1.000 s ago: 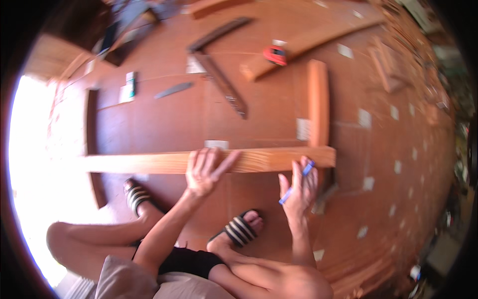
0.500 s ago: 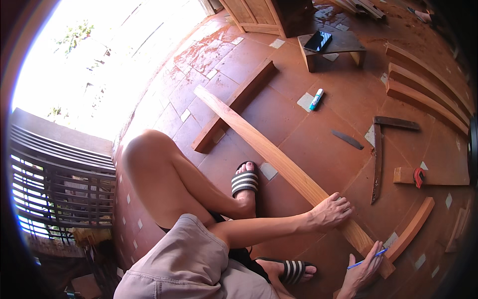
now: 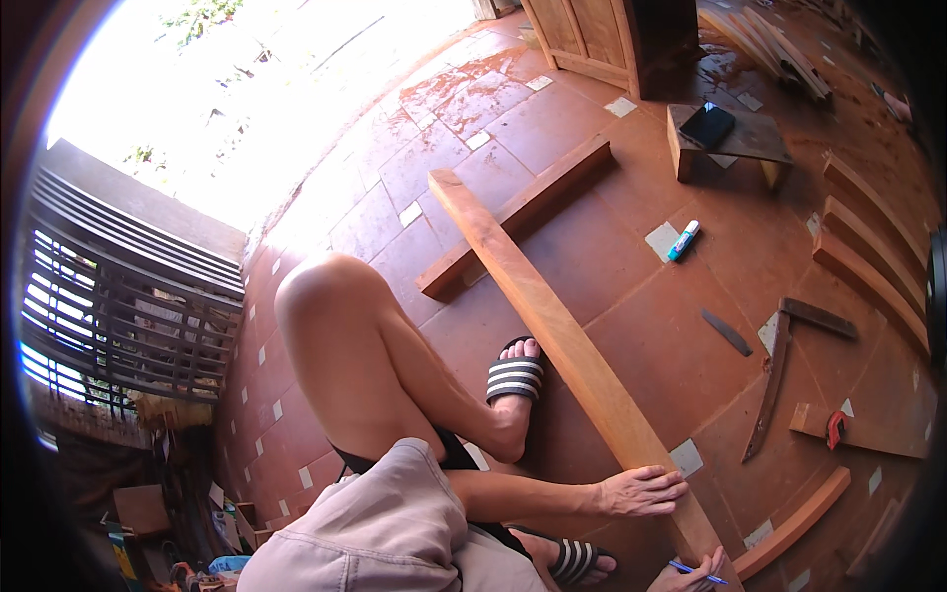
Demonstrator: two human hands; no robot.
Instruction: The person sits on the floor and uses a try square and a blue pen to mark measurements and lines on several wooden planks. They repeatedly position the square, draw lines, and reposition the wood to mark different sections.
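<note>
A long wooden plank (image 3: 557,326) slants across the floor in front of me, its far part resting across another timber (image 3: 567,185). My left hand (image 3: 641,490) lies over the near part of the plank, thumb side toward its left edge and fingers wrapped across it. Below it, at the lower edge, my right hand (image 3: 698,576) is closed on a blue pen (image 3: 696,571) beside the plank's near end. Part of that hand is cut off by the picture's edge. A curved wooden piece (image 3: 794,523) lies just right of the plank.
On the tiled floor to the right lie a carpenter's square (image 3: 772,385), a dark flat blade (image 3: 727,333), a glue-like tube (image 3: 683,241) and a board (image 3: 868,434) with a red tool (image 3: 837,428). Curved timbers (image 3: 873,276) and a low stool (image 3: 745,141) with a phone (image 3: 707,125) stand farther off.
My view has shifted, so the scene sits further right. My left hand has turned flatter on the plank. My right hand with the pen now sits lower, closer against the plank.
</note>
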